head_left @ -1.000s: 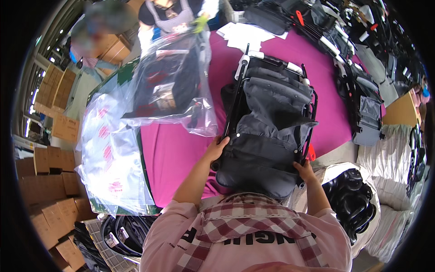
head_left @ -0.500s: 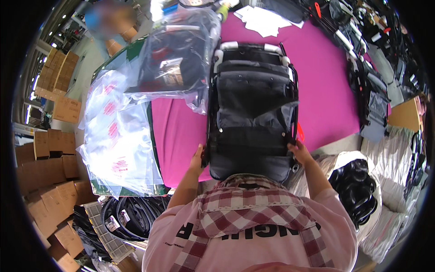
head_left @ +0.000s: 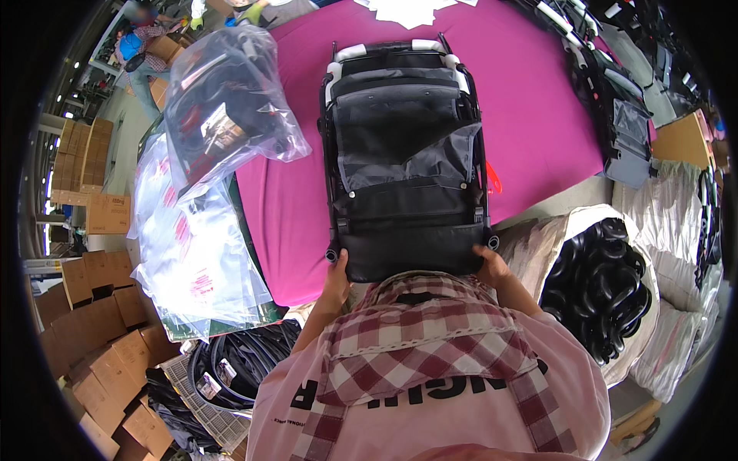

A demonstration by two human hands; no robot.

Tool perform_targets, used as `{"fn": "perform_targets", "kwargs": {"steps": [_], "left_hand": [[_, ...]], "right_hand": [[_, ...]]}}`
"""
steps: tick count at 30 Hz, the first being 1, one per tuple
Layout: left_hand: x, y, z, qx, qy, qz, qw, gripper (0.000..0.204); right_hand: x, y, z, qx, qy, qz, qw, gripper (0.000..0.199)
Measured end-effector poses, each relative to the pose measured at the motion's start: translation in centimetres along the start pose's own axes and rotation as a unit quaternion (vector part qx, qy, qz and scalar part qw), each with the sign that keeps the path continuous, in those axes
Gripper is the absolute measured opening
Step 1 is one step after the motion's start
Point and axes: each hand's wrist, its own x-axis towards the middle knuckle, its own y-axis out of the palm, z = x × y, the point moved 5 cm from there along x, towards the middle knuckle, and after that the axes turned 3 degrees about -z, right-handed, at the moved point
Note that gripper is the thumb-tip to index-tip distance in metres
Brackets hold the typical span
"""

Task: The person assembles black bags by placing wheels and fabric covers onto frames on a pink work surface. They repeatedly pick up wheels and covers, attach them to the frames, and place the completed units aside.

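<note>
A folded black stroller [head_left: 407,154] lies flat on the magenta cloth right in front of me, its fabric seat facing up and white wrapping on the far end of its frame. My left hand [head_left: 335,281] is closed on its near left corner, just below a round end of the frame. On the near right corner my right hand [head_left: 492,269] is closed in the same way. The stroller's near padded edge reaches almost to my checked apron [head_left: 430,338]. Palms and some fingers are hidden by the frame.
Left of the stroller lies a similar black item in a clear plastic bag [head_left: 231,107], beside flat plastic bags [head_left: 192,246]. White papers [head_left: 400,11] lie at the far edge. A sack of black curved parts [head_left: 600,284] stands right. Cartons [head_left: 100,338] are stacked left; people stand far off.
The bagged item has shifted left and turned, leaving a gap beside the stroller. My view has shifted. My hands now hold the stroller closer to its near corners.
</note>
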Motion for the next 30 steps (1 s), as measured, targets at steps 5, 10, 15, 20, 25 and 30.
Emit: {"fn": "perform_targets", "kwargs": {"steps": [5,10,15,20,25,30], "left_hand": [[-1.2,1.0,-1.4,0.088,-0.025,0.004,0.996,0.063],[0.3,-0.6,-1.8,0.344,0.103,-0.101,0.928,0.06],[0.3,-0.9,-0.9,0.17,0.011,-0.023,0.985,0.067],[-7.6,3.4,-7.8,0.276,0.08,0.11,0.951,0.062],[-11.8,5.4,-11.2,0.66,0.45,-0.077,0.597,0.06],[-8.8,5.5,-9.2,0.636,0.518,0.032,0.571,0.058]], "right_hand": [[0.7,-2.9,0.2,-0.124,-0.112,-0.174,0.97,0.071],[1.2,-3.8,0.6,-0.335,-0.22,-0.289,0.869,0.073],[-0.7,-2.5,1.3,-0.297,-0.119,-0.328,0.889,0.071],[-7.2,2.8,4.6,-0.322,-0.04,-0.194,0.926,0.066],[-11.3,6.7,6.3,-0.699,-0.424,-0.162,0.553,0.084],[-10.3,8.4,5.7,-0.749,-0.411,-0.069,0.514,0.089]]}}
